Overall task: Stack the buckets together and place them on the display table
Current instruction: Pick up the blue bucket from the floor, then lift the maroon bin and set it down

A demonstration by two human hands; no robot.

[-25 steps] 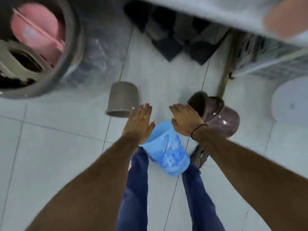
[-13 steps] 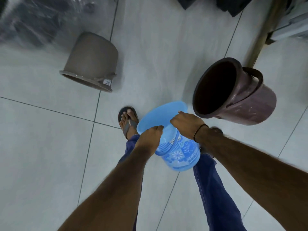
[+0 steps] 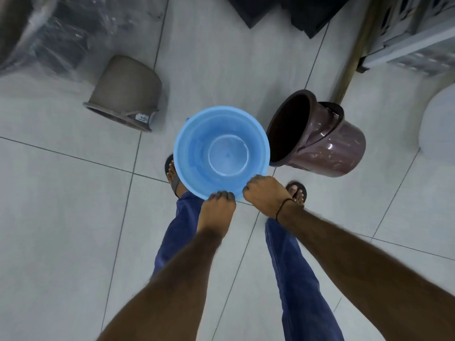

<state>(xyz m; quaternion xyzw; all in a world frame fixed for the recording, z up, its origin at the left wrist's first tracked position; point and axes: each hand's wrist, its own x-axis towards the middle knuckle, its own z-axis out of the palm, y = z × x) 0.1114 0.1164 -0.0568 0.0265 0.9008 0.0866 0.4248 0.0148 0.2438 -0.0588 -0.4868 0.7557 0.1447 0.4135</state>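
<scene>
A light blue bucket (image 3: 221, 151) is held upright above the tiled floor, its mouth facing up at me and its inside empty. My left hand (image 3: 216, 210) grips the near rim from below, and my right hand (image 3: 264, 194) grips the same rim just to the right. A maroon bucket (image 3: 327, 143) lies tilted on the floor right beside the blue one, mouth toward it. A grey-brown bucket (image 3: 128, 92) lies on its side on the floor to the left.
My sandalled feet (image 3: 173, 175) stand under the blue bucket. Plastic-wrapped goods (image 3: 49, 33) sit at the back left, dark items (image 3: 283, 11) at the back, a wooden leg (image 3: 354, 50) and grey crates (image 3: 418, 33) at the back right, a white object (image 3: 438, 124) at far right.
Both hands closed on the blue bucket's rim and raised it from tilted on its side to upright with its mouth facing up. The view dropped lower toward the floor.
</scene>
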